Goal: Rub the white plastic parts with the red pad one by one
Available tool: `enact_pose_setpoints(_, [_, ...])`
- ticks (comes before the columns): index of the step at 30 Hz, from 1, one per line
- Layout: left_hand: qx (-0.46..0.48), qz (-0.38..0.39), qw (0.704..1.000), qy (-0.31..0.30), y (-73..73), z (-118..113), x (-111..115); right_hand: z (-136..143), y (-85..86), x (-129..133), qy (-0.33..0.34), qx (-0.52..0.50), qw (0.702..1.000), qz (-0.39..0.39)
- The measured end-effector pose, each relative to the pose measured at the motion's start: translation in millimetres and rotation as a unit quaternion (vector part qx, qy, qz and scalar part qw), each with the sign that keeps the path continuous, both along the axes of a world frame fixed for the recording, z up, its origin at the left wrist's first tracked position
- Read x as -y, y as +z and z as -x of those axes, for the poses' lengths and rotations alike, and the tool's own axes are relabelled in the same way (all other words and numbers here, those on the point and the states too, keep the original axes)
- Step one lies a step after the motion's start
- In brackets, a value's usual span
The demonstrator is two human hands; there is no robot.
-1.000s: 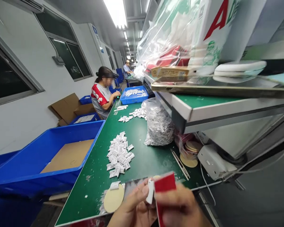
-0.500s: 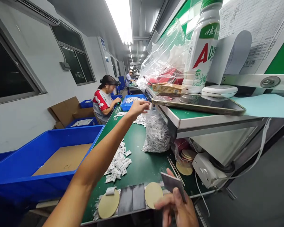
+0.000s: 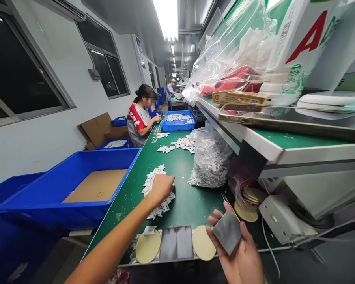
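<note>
My left hand (image 3: 163, 187) is over a pile of small white pieces (image 3: 154, 173) on the green table. Its fingers are curled and mostly hidden, so what they hold does not show. A square grey plate (image 3: 229, 232) lies tilted across the palm of my right hand (image 3: 242, 254), with thumb and fingers at its edges. Left of that hand, two dark grey blocks (image 3: 176, 242) sit side by side between a cream disc (image 3: 204, 242) and another cream disc (image 3: 148, 249). One white piece (image 3: 150, 230) rests on the left disc's upper edge.
A clear bag of white pieces (image 3: 210, 165) stands beneath the shelf (image 3: 281, 152). Tweezers (image 3: 225, 198) and stacked discs (image 3: 250, 201) lie at right. Blue bins (image 3: 73, 215) line the left side. A co-worker (image 3: 142, 114) sits farther along, near a blue tray (image 3: 177, 126).
My left hand has come down from beside the bag to the pile of white pieces. My right hand has turned the grey plate so its broad face shows. The view has shifted.
</note>
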State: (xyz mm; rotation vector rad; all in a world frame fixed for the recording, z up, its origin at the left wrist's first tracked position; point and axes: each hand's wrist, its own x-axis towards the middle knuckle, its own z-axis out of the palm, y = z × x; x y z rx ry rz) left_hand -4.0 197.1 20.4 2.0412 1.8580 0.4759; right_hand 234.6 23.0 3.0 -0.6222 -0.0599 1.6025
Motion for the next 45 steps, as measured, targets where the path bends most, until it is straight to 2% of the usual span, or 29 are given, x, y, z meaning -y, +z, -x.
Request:
enact_pose_setpoints(3, [-0.004, 0.02, 1.0, 0.009, -19.5, -2, 0, 10, 8.0, -3, 0.048, -0.067, 0.996, 0.034])
enact_pose_setpoints(7, [0.084, -0.006, 0.996, 0.004, -16.9, 4, 7, 21, -0.2, -8, 0.088, -0.104, 0.99, 0.045])
enact_pose_setpoints(9, [0.159, -0.026, 0.987, -0.003, -11.8, 7, 29, 26, -5.1, -11, 0.108, -0.097, 0.988, 0.056])
enact_pose_setpoints(11, [0.237, -0.044, 0.97, -0.002, -8.5, 8, 61, 34, -6.6, -14, 0.118, -0.09, 0.987, 0.066])
enact_pose_setpoints(15, [0.335, -0.095, 0.936, 0.054, -11.8, 7, 130, 58, 1.8, -10, 0.158, -0.06, 0.982, 0.085])
enact_pose_setpoints(18, [0.363, -0.155, 0.911, 0.123, -19.0, 7, 164, 76, 10.9, 3, 0.182, 0.052, 0.981, 0.034])
enact_pose_setpoints(21, [0.387, -0.214, 0.884, 0.153, -23.6, 10, 182, 84, 16.7, 15, 0.201, 0.178, 0.962, -0.041])
enact_pose_setpoints(23, [0.403, -0.239, 0.873, 0.134, -24.0, 10, 190, 84, 18.8, 13, 0.234, 0.26, 0.931, -0.101])
enact_pose_setpoints(25, [0.414, -0.276, 0.858, 0.129, -23.1, 9, 195, 82, 21.0, 2, 0.23, 0.355, 0.895, -0.145])
enact_pose_setpoints(26, [0.419, -0.292, 0.849, 0.134, -22.6, 8, 198, 80, 22.4, -6, 0.194, 0.4, 0.884, -0.147])
enact_pose_setpoints(27, [0.424, -0.303, 0.841, 0.143, -22.2, 7, 199, 79, 24.0, -14, 0.148, 0.42, 0.886, -0.131])
enact_pose_setpoints(28, [0.431, -0.309, 0.834, 0.151, -22.0, 5, 201, 78, 25.6, -21, 0.131, 0.417, 0.889, -0.133])
enact_pose_setpoints(31, [0.462, -0.327, 0.814, 0.129, -22.7, 4, 202, 81, 30.1, -33, 0.265, 0.354, 0.876, -0.192])
enact_pose_setpoints(34, [0.45, -0.368, 0.809, 0.085, -23.0, 10, 200, 87, 31.8, -33, 0.161, 0.373, 0.902, -0.144])
enact_pose_setpoints(36, [0.442, -0.365, 0.819, 0.039, -21.4, 15, 197, 90, 30.8, -34, 0.18, 0.366, 0.901, -0.147])
enact_pose_setpoints(38, [0.467, -0.347, 0.813, 0.006, -18.5, 19, 193, 91, 28.1, -37, 0.209, 0.363, 0.896, -0.147])
enact_pose_setpoints(42, [0.57, -0.284, 0.77, 0.026, -12.9, 18, 186, 89, 22.4, -44, 0.103, 0.36, 0.923, -0.092])
enact_pose_setpoints(45, [0.569, -0.253, 0.779, 0.078, -12.1, 12, 188, 88, 25.3, -37, 0.092, 0.338, 0.933, -0.081])
